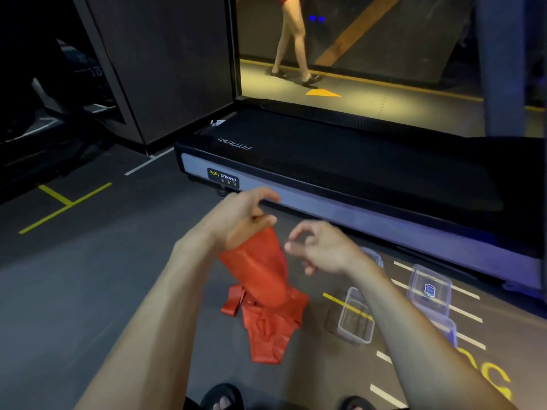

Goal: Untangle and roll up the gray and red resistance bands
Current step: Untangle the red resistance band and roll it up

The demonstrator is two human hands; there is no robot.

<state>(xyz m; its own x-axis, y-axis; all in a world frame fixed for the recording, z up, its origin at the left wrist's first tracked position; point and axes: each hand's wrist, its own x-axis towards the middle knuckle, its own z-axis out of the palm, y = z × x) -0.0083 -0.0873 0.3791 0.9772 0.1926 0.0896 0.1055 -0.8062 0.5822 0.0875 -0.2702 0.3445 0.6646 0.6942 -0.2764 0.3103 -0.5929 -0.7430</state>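
Left hand point(241, 220), raised over the floor point(88, 291) near the treadmill point(340, 173), curled round the top end of the red band point(263, 279) and holding it up. Hanging from that grip, a broad folded length running down and slightly right, long axis close to vertical, lower end reaching the crumpled heap of the same red band on the floor just near of it, with a narrow strap-like tail sticking out to the left of the heap. Matte, creased, rubbery-looking, probably still twisted on itself. Just right of the hanging part and not touching it, right hand point(321, 251), fingers loosely curled, holding nothing, nearer to the free length than the left. Likely next: a grasp leftward onto the hanging stretch. No gray band in view. Further right, clear plastic boxes point(353, 319) on the floor.
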